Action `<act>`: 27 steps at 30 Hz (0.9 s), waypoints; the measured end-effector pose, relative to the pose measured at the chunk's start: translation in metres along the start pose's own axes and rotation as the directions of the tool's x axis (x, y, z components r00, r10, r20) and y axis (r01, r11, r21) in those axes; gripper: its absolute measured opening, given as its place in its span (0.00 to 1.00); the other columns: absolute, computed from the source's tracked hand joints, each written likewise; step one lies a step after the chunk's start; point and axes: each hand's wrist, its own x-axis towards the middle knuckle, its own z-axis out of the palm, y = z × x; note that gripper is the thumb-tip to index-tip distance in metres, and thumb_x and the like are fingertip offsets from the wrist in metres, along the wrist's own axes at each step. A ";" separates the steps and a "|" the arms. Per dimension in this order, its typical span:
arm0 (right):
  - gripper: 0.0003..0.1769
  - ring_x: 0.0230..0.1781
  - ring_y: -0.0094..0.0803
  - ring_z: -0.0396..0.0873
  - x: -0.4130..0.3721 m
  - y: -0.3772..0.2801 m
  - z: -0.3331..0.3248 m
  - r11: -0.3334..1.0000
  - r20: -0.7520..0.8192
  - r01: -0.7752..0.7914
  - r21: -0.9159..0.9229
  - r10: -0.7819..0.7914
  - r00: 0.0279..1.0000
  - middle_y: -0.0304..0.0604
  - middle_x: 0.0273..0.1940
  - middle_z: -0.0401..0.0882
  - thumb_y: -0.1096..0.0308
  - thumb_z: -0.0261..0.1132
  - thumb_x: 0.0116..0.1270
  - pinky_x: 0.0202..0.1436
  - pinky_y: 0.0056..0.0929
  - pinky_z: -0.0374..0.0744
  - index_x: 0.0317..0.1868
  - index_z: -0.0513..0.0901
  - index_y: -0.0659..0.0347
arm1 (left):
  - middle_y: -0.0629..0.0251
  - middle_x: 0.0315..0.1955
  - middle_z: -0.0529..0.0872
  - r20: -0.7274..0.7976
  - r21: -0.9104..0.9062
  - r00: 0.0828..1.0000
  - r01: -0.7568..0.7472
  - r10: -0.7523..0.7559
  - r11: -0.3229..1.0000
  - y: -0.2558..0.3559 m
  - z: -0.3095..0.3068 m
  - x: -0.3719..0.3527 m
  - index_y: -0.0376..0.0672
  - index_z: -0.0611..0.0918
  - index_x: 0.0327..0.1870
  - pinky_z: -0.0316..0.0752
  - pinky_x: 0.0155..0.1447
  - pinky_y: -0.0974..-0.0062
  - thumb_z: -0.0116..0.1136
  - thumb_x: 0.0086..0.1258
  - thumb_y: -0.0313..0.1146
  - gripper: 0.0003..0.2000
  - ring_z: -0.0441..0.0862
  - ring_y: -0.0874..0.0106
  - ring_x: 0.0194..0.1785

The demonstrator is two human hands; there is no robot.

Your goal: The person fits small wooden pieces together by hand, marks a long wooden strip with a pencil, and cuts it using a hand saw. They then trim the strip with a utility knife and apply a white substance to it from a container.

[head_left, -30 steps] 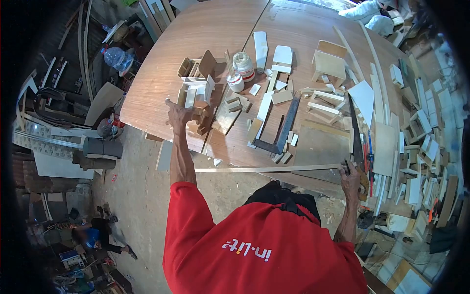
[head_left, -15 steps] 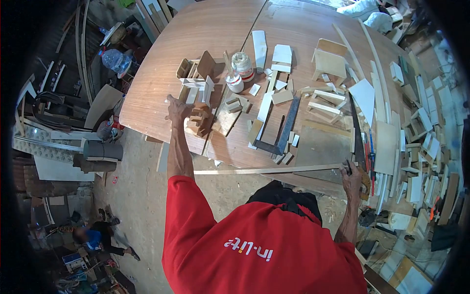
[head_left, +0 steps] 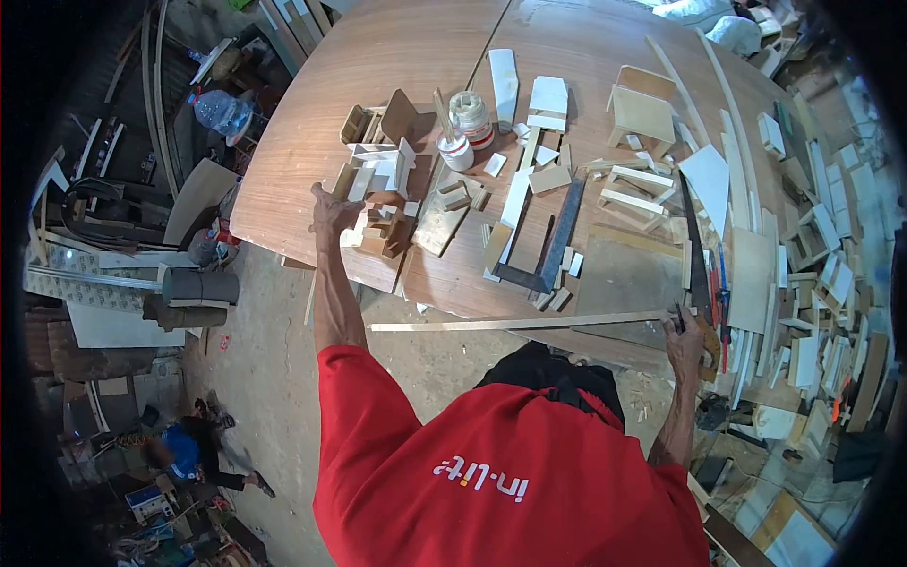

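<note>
My left hand (head_left: 335,210) has its fingers spread at the near left of the table, beside a small white and wooden piece (head_left: 380,170) and brown wooden blocks (head_left: 385,230). Nothing shows in its grasp. At the table's front right edge, my right hand (head_left: 682,335) is closed round the end of a long thin wooden strip (head_left: 520,324), with a small dark object between the fingers. The strip runs leftward along the front edge, its far end free over the floor. A dark metal square (head_left: 557,246) lies behind it.
Two glue jars (head_left: 470,118) stand mid-table (head_left: 312,104). A saw (head_left: 696,255), long strips and a small wooden chair (head_left: 641,113) are at right. Offcuts pile up far right. A person (head_left: 184,452) is low on the left, near the floor.
My left hand has shifted slightly left and toward me, and more of the white piece shows. The view has moved a little. The strip stays in my right hand.
</note>
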 end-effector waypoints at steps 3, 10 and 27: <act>0.16 0.36 0.29 0.81 0.001 -0.003 -0.002 0.999 0.020 -0.031 -0.023 0.032 0.999 0.43 0.36 0.84 0.69 0.66 0.65 0.44 0.29 0.77 0.52 0.81 0.63 | 0.37 0.41 0.83 0.065 -0.167 0.980 0.199 -0.190 0.966 0.024 -0.028 -0.027 0.27 0.54 0.63 0.78 0.51 0.63 0.76 0.43 0.40 0.51 0.83 0.47 0.47; 0.14 0.33 0.26 0.76 0.000 -0.005 -0.002 0.998 0.015 -0.046 -0.039 0.047 0.999 0.39 0.32 0.80 0.70 0.65 0.65 0.40 0.27 0.75 0.50 0.81 0.62 | 0.39 0.38 0.84 0.009 -0.064 0.969 0.246 -0.246 0.967 -0.086 0.021 -0.014 0.21 0.48 0.63 0.76 0.51 0.58 0.77 0.43 0.43 0.55 0.84 0.49 0.45; 0.18 0.35 0.29 0.80 0.002 -0.008 -0.006 0.993 0.052 -0.096 -0.071 0.100 0.994 0.45 0.35 0.84 0.69 0.66 0.64 0.42 0.30 0.77 0.53 0.80 0.63 | 0.37 0.35 0.82 0.008 -0.072 0.947 0.320 -0.320 0.945 -0.034 0.031 -0.066 0.20 0.45 0.60 0.74 0.54 0.56 0.74 0.48 0.42 0.53 0.84 0.52 0.41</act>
